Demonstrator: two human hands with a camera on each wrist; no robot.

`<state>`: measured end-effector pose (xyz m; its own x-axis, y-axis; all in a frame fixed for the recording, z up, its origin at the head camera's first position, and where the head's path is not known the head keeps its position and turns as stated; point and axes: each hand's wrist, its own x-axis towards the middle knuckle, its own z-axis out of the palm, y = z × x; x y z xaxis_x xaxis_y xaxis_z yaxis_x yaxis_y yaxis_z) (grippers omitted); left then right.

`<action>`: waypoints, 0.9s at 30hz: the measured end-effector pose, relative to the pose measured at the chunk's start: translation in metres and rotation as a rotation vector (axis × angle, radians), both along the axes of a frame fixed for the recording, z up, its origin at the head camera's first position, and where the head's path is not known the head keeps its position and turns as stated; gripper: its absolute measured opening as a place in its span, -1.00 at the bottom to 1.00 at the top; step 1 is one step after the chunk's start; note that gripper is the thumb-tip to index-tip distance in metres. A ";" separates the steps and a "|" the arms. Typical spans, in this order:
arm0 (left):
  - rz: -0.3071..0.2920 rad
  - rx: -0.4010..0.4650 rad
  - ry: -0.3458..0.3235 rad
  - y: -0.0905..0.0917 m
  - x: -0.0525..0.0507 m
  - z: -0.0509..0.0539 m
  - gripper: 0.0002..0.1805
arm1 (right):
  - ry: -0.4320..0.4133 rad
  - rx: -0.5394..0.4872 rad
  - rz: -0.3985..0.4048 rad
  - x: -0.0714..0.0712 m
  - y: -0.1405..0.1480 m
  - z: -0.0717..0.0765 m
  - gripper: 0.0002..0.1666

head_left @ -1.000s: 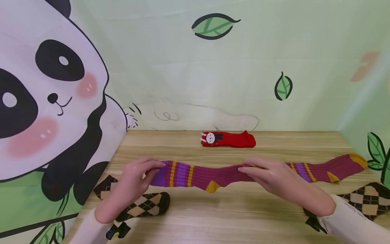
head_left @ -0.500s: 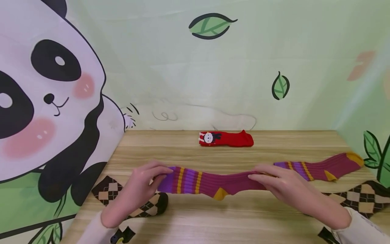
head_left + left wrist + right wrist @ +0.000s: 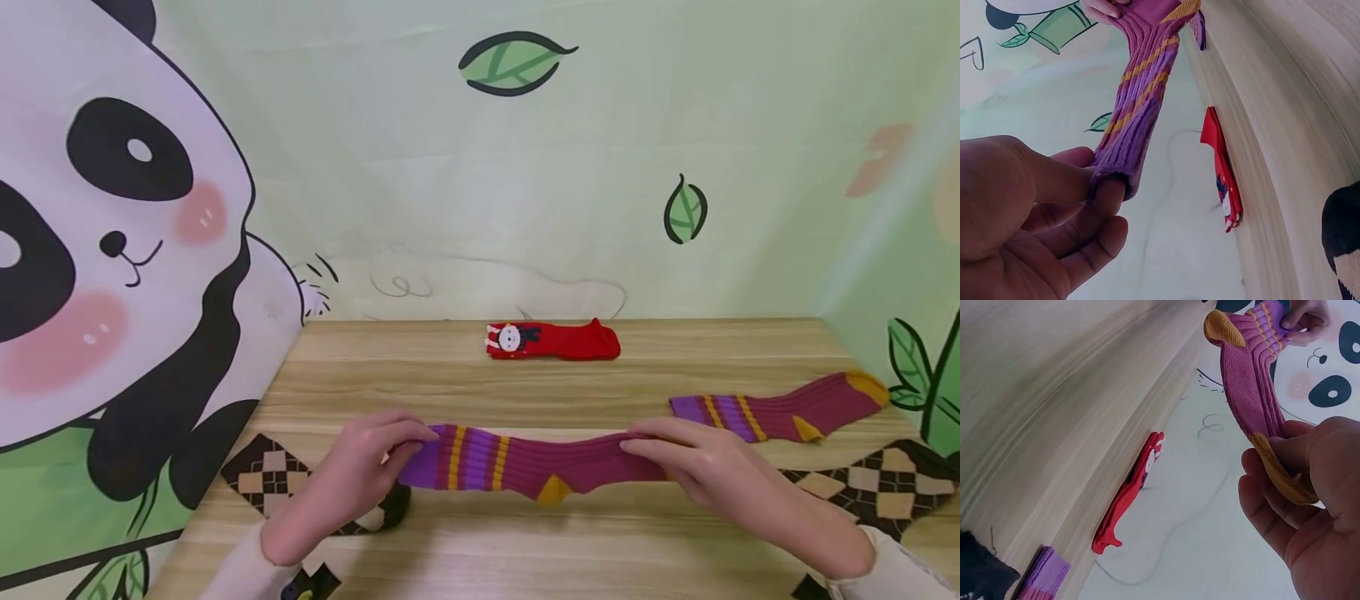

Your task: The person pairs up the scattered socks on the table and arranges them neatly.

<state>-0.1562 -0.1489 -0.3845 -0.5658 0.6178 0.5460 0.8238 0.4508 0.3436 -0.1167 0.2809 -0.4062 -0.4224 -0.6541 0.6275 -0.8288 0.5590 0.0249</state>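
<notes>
my left hand (image 3: 371, 454) is pinching a striped sock (image 3: 525, 462) by its cuff (image 3: 422, 467), finger (image 3: 1109, 199) poking inside, right hand (image 3: 712, 462) is pinching the toe (image 3: 1280, 470), red sock (image 3: 558, 341) lying around 12 o'clock

Maroon sock (image 3: 534, 463), purple cuff (image 3: 424, 465), yellow heel (image 3: 555, 490), stretched above the table (image 3: 405, 375)

Head view looks forward-down; closer wrist views share the held sock (image 3: 532, 463) from opposite ends.
</notes>
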 end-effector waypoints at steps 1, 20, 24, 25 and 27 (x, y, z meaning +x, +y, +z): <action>-0.011 0.000 -0.006 0.000 0.000 0.000 -0.62 | -0.008 0.001 -0.005 0.001 0.001 0.000 -0.40; -0.049 -0.188 -0.179 0.014 0.005 -0.017 -0.74 | -0.173 0.117 -0.053 0.010 0.010 -0.009 -0.58; -0.036 -0.226 -0.231 0.016 0.007 -0.020 -0.74 | -0.212 0.135 -0.055 0.011 0.010 -0.011 -0.48; -0.033 -0.230 -0.242 0.017 0.007 -0.021 -0.74 | -0.214 0.139 -0.058 0.011 0.010 -0.012 -0.46; -0.030 -0.238 -0.261 0.018 0.007 -0.023 -0.74 | -0.227 0.140 -0.056 0.011 0.010 -0.013 -0.35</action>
